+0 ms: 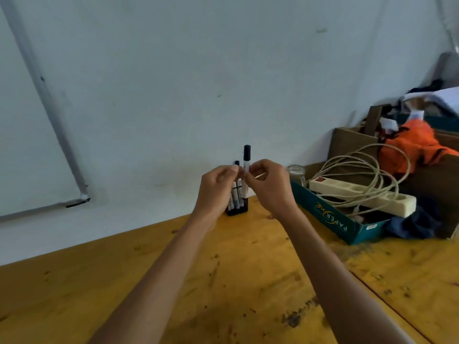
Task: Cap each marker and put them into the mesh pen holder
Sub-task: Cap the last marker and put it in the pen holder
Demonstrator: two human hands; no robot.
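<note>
- Spreading under both your forearms, the stained yellow wooden table [173, 281] runs back to a pale wall, with a whiteboard [24, 145] leaning at far left.
- A teal paper box [330, 217] sits on the table to your right, holding a cream power strip [360, 194] and its looped cable [367, 165]. A glass jar [296, 172] stands at its near corner.
- Your right hand [268, 184] is curled, thumb and forefinger pinching the barrel of the tall marker [246, 157].
- Your left hand [218, 187] is curled too, fingertips right beside the marker barrels. Whether it grips one I cannot tell.
- The black mesh pen holder [237, 208] stands near the table's far edge, between your wrists.
- The tall marker is upright and wears its black cap — its lower end is down inside the holder.
- Shorter capped markers [237, 163] stand in the holder just left of it.
</note>
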